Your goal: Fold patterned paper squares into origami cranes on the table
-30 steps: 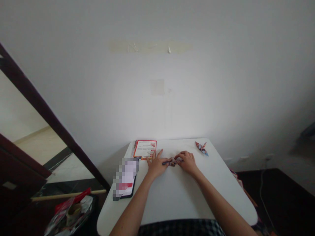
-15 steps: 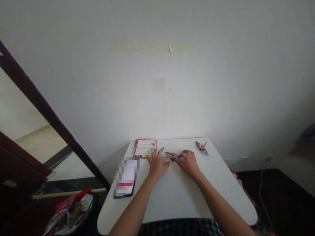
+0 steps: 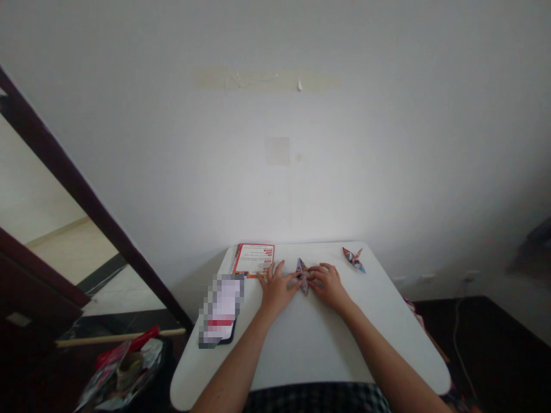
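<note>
A folded paper crane [image 3: 303, 285], made of colourful printed paper, is between my two hands over the white table [image 3: 310, 350]. Its long points lie toward the wall and toward me. My left hand [image 3: 276, 288] pinches its left side with thumb and index finger, while the other fingers spread upward. From the right, my right hand [image 3: 330, 286] grips the opposite side with its fingertips. Part of the crane is hidden behind the fingers. A second folded paper crane [image 3: 354, 260] rests on the table beyond my right hand.
A phone [image 3: 221, 312], its screen blurred, lies at the table's left. Behind it is a printed sheet with a red border [image 3: 255, 258]. The wall [image 3: 275, 201] rises at the table's back edge. On the floor at left stands an open bag [image 3: 124, 373].
The paper crane between my hands has turned, its points now running toward and away from me instead of leftward. My fingers have shifted slightly on its sides.
</note>
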{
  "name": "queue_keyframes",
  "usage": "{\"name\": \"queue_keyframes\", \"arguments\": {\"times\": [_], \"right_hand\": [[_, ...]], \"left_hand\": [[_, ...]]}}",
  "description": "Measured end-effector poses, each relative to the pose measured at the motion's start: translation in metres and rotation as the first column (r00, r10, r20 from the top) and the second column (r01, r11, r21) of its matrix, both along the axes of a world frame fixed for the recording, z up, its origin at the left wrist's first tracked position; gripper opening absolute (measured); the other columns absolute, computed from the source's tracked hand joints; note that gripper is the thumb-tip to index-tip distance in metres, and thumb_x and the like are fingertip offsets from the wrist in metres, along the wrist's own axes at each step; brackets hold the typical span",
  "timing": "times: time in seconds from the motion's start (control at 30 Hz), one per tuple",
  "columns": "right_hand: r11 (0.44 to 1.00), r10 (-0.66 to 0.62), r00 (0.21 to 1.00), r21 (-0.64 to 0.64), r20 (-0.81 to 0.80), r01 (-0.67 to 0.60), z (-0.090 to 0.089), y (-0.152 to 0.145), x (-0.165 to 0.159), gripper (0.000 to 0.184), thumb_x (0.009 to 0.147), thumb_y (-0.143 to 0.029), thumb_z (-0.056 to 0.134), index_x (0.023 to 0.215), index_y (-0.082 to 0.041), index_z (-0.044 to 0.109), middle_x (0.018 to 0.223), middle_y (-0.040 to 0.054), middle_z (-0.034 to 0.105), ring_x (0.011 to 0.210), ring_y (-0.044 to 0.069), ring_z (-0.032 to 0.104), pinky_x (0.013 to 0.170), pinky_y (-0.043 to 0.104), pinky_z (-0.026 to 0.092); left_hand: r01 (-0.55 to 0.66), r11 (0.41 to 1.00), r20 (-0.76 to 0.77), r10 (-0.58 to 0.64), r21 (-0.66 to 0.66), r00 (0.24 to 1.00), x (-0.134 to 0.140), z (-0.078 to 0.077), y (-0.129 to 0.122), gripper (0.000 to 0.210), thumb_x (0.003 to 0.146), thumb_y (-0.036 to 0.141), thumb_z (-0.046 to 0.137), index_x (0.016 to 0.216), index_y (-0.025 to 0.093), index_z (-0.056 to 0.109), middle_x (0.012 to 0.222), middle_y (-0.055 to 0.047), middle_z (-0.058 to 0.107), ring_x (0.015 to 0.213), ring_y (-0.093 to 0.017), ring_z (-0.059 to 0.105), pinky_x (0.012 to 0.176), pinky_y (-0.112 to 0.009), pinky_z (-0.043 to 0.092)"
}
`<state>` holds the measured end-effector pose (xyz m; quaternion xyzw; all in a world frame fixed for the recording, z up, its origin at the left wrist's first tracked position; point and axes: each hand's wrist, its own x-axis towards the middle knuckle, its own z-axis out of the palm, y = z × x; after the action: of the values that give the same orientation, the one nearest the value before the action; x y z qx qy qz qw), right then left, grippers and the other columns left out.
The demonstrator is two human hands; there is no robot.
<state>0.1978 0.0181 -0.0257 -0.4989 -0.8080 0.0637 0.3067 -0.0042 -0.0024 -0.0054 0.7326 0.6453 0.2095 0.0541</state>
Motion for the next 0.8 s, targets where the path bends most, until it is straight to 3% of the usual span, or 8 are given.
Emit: {"name": "queue_keyframes", "arguments": {"times": [0.2,0.37,0.63,0.8], "right_hand": [[0.999,0.043,0.999,0.031,-0.010,-0.042,0.0010,-0.0009,0.0002,0.019,0.087,-0.030,0.061,0.101,-0.032,0.073,0.116,0.0008,0.069,0.123,0.026,0.048,0.106,0.048,0.036],[0.998,0.032,0.999,0.046,0.013,-0.033,0.0010,-0.0003,-0.0004,0.028,0.086,-0.022,0.059,0.110,-0.032,0.071,0.114,0.0031,0.069,0.123,0.026,0.048,0.106,0.049,0.037],[0.991,0.122,0.992,0.052,0.012,-0.123,0.0031,-0.0026,-0.0013,0.025,0.086,-0.019,0.060,0.103,-0.032,0.072,0.126,0.0005,0.063,0.131,0.028,0.041,0.109,0.056,0.034],[0.991,0.128,0.992,0.031,0.022,-0.128,0.0079,-0.0073,-0.0031,0.023,0.086,-0.019,0.060,0.101,-0.031,0.071,0.122,0.0009,0.066,0.133,0.029,0.039,0.111,0.061,0.028]], "left_hand": [[-0.003,1.000,-0.029,0.002,-0.013,1.000,0.0012,0.0017,-0.0022,0.045,0.080,0.063,0.058,0.123,0.050,0.061,0.155,-0.002,0.037,0.145,-0.037,0.021,0.109,-0.075,0.008],[-0.017,1.000,-0.038,0.017,-0.005,0.999,0.0009,0.0037,-0.0016,0.037,0.084,0.051,0.058,0.121,0.049,0.063,0.153,-0.001,0.039,0.143,-0.035,0.026,0.111,-0.072,0.012],[-0.033,0.999,-0.028,0.034,0.025,0.999,-0.0006,0.0025,-0.0013,0.033,0.086,0.037,0.059,0.115,0.049,0.067,0.152,-0.002,0.041,0.142,-0.033,0.027,0.110,-0.072,0.012],[-0.032,0.999,-0.024,0.033,0.014,0.999,-0.0020,0.0035,-0.0010,0.032,0.084,0.049,0.061,0.115,0.050,0.067,0.153,-0.001,0.039,0.142,-0.034,0.026,0.111,-0.072,0.009]]}}
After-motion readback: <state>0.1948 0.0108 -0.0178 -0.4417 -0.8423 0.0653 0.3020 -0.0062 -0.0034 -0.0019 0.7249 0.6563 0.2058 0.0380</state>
